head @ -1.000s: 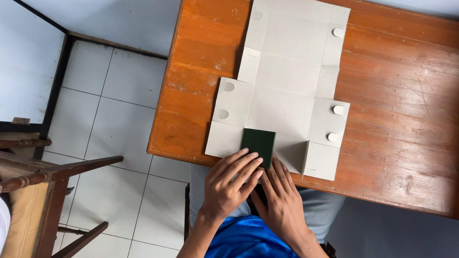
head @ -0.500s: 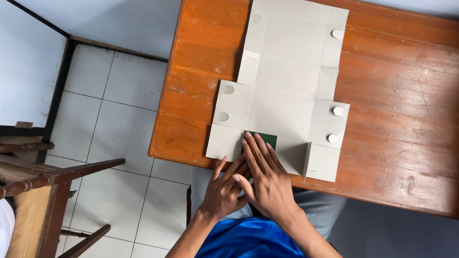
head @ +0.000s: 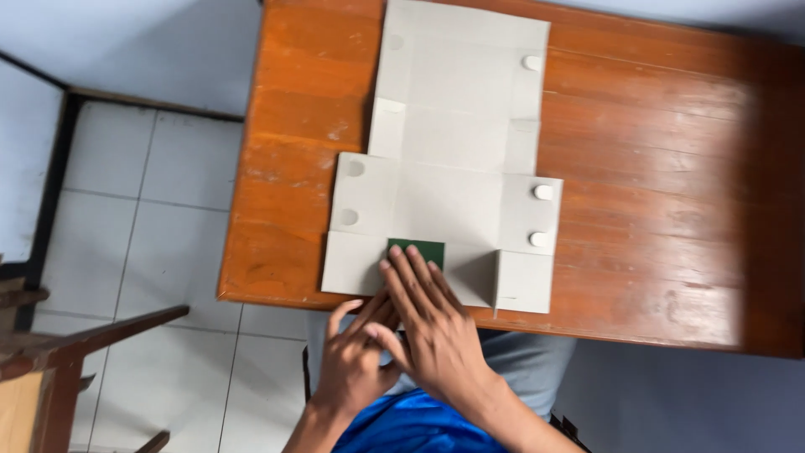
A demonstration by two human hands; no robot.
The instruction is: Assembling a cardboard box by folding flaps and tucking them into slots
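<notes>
Change since half a second ago: the right hand (head: 436,323) has stayed laid across the green piece; the left hand (head: 356,361) has stayed tucked beneath it at the table's near edge; the view has shifted a little, otherwise no item displaced

Item 1, right hand: flat, fingers (head: 409,281) spread and extended, pressing down on the near panel of the cardboard; palm open, grasping nothing. Fingertips cover the near part of the green piece.

Item 2, left hand: partly under the right, fingers loosely curled at the cardboard's near edge, fingertips touching or just beside that edge; whether it pinches anything cannot be told, as the right hand hides it.

Item 3, green piece (head: 417,248): small, dark, rectangular, lying flat on the cardboard directly ahead of the right fingertips, its far edge showing beyond them. Long axis runs across the hand, parallel to the table's near edge. The right hand is nearer, in contact; the left sits behind and to the left of it.

Item 4, flat grey cardboard box blank (head: 457,126): unfolded, creased into panels, long axis running away from both hands toward the table's far edge; small round tabs (head: 542,192) on the flaps right of the grip, one short flap (head: 495,281) standing up just right of the right hand.

Item 5, wooden table (head: 654,210): reddish-brown, bearing the blank
</notes>
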